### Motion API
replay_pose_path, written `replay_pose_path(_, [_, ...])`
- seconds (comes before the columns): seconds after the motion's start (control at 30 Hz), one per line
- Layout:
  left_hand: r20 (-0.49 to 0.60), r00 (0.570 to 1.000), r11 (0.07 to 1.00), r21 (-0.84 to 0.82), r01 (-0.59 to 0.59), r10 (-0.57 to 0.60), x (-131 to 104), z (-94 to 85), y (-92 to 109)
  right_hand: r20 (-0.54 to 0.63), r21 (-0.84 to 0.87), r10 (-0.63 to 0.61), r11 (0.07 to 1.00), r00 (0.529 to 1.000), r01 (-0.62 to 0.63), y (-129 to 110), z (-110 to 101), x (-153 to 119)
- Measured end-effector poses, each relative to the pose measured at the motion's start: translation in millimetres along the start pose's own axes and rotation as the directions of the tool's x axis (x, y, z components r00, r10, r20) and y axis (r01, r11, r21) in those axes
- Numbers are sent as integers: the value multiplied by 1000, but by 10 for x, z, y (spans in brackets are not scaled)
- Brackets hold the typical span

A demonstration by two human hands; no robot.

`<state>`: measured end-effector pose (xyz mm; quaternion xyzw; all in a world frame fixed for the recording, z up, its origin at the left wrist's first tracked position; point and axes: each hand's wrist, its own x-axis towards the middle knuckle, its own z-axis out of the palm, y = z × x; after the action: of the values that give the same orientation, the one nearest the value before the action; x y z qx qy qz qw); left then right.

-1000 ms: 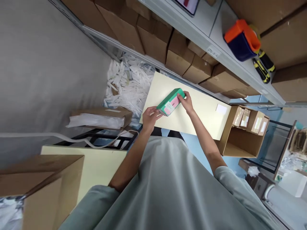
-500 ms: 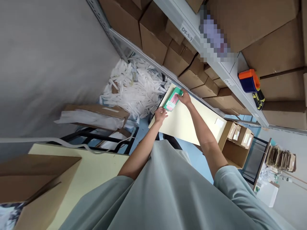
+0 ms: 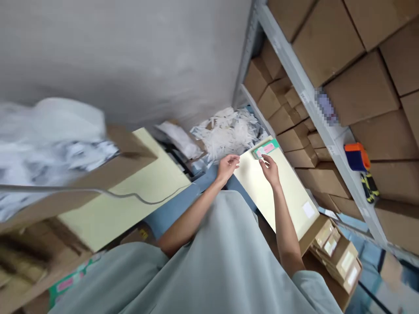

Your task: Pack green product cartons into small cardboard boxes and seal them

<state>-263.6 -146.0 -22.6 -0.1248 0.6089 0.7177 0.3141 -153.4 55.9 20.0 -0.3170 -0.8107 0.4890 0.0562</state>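
A green and pink box (image 3: pixel 269 148) lies flat at the far end of the cream tabletop (image 3: pixel 265 187). Just short of its near edge is my right hand (image 3: pixel 271 171), fingers loosely bent and apart, holding nothing. My left hand (image 3: pixel 228 167) hovers by the tabletop's left edge, its fingers half curled with nothing visible in them. A small white label (image 3: pixel 308 209) sits on the tabletop's near right part.
White paper strips (image 3: pixel 229 135) are heaped beyond the tabletop. Shelving with cardboard boxes (image 3: pixel 330 41) runs along the right, bearing an orange and blue tape dispenser (image 3: pixel 356 157). An open carton (image 3: pixel 314 235) stands at lower right. A cable (image 3: pixel 124 195) crosses the left table (image 3: pixel 131 209).
My right hand has let go of the green and pink box, which now rests at the tabletop's far end. Both hands have drawn apart from it, and the view has turned left.
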Motion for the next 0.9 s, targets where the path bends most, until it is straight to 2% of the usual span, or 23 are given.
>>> replay_pose_path(0.1, [-92,991,995,-11,-97,96,-415,-549,112,105,99,-75,993,992,65,-223,344,-285])
replay_pose_path(0.2, [-211,963,984,-20,-177,169,-904,-1160,190,237,180,-148,978,960,107,-503,714,-534])
replay_pose_path(0.4, [-490,841,945,-93,-313,230,-1811,-2216,234,444,240,-302,947,844,213,-1113,1257,-1078])
replay_pose_path(0.5, [-588,778,913,-157,-377,221,-2124,-2673,209,511,241,-369,928,776,283,-1373,1545,-1430])
replay_pose_path(0.57, [-646,734,881,-203,-428,208,-2299,-2984,177,565,243,-402,916,721,320,-1532,1830,-1690])
replay_pose_path(0.63, [-697,689,844,-236,-481,198,-2480,-3325,128,644,242,-415,907,643,344,-1690,2220,-1967])
replay_pose_path(0.7, [-739,645,810,-250,-530,193,-2692,-3718,55,735,239,-410,902,541,359,-1848,2719,-2252])
replay_pose_path(0.8, [-799,577,763,-264,-590,170,-3072,-4413,-111,840,239,-381,899,388,366,-2079,3625,-2683])
replay_pose_path(0.87, [-844,520,728,-274,-628,131,-3324,-4914,-255,884,218,-340,907,320,361,-2226,4275,-2966])
replay_pose_path(0.9, [-863,494,711,-281,-645,107,-3433,-5159,-331,901,191,-309,913,306,359,-2295,4592,-3105])
